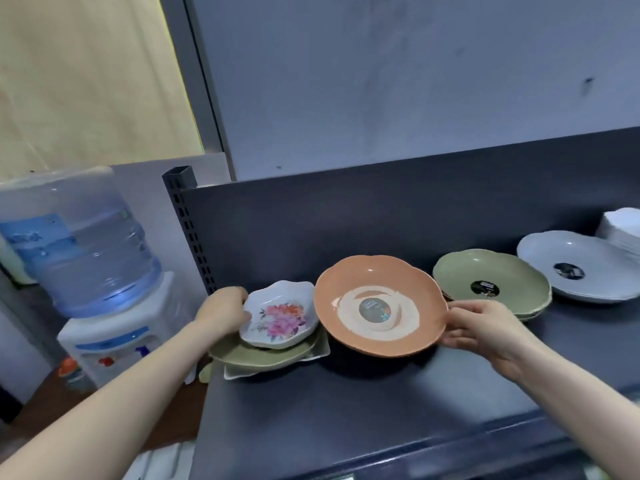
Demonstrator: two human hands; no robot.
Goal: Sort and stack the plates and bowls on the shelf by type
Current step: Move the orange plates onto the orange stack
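Right hand (pixel 479 329) pinches orange plate (pixel 380 305) rim; left hand (pixel 225 311) grips floral dish (pixel 278 315) edge. Both look light, rigid, slick.

On the shelf (pixel 346 410), a small dish (pixel 277 315) is stacked atop plates (pixel 266 356) left of centre; a wide bowl (pixel 381 306) is positioned just right.

I read this as a shop or stockroom: a dark metal display shelf (pixel 346 410); a slotted upright (pixel 188 230) at its rear left corner; an orange plate (pixel 346 282) and a green plate (pixel 519 271) bearing round product stickers; a water dispenser (pixel 104 327) beside its left edge.
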